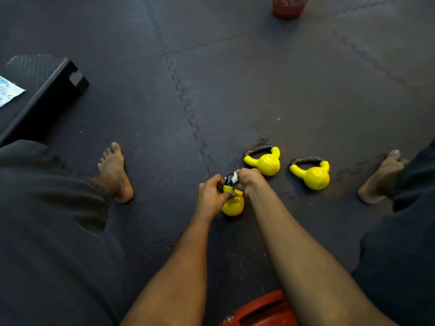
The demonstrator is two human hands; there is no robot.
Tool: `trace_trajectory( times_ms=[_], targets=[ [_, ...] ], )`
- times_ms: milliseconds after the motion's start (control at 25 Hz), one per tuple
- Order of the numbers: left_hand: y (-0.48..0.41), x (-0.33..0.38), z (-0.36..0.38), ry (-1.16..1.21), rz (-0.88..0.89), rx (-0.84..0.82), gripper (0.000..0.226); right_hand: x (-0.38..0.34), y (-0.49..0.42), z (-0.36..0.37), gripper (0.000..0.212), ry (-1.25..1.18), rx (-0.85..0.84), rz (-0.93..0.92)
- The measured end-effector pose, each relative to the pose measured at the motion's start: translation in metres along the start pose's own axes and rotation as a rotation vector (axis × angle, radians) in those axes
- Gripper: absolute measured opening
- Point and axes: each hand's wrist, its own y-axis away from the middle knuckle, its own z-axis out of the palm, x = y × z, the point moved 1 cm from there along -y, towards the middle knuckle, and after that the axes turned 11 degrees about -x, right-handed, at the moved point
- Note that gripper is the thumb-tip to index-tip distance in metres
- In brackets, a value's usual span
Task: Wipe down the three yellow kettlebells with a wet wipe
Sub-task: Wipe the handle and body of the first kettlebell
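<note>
Three yellow kettlebells with black handles sit on the dark rubber floor. The nearest kettlebell (233,205) is between my hands. My left hand (211,196) grips its yellow neck. My right hand (249,181) presses a white wet wipe (233,178) against its black handle. A second kettlebell (266,161) stands just beyond my right hand, and a third kettlebell (312,174) stands to its right; both are untouched.
My bare feet (116,174) (381,177) flank the kettlebells. A black bench (44,90) with a wipes packet (8,90) is at the left. A red mesh basket (288,7) stands far back. A red object (261,310) lies under my forearms.
</note>
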Motion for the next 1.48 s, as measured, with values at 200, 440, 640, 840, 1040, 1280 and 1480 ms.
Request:
trace_trajectory(
  times_ms=[200, 440, 640, 840, 1040, 1280, 1480],
  targets=[
    [0.007, 0.008, 0.005, -0.068, 0.034, -0.044, 0.038, 0.013, -0.027, -0.02, 0.014, -0.068, 0.18, -0.026],
    [0.0, -0.001, -0.003, -0.035, -0.034, -0.008, 0.038, 0.002, -0.012, -0.011, 0.025, 0.306, 0.07, -0.036],
    [-0.004, -0.006, -0.003, -0.05, -0.067, 0.014, 0.032, -0.019, -0.002, -0.026, 0.006, 0.259, 0.173, -0.153],
    [-0.003, -0.01, -0.005, -0.058, -0.105, 0.048, 0.025, 0.009, -0.026, -0.049, 0.004, 0.439, 0.228, -0.076],
    [-0.007, -0.01, -0.004, -0.06, -0.08, 0.002, 0.025, 0.038, -0.014, -0.042, 0.018, 0.539, 0.105, -0.006],
    [-0.011, -0.039, -0.015, 0.038, -0.14, 0.098, 0.021, 0.021, -0.033, -0.024, 0.005, 0.657, 0.141, -0.15],
    [-0.051, -0.059, -0.061, 0.07, -0.158, 0.223, 0.022, 0.005, -0.07, 0.029, 0.016, 0.683, -0.081, -0.196]
  ],
)
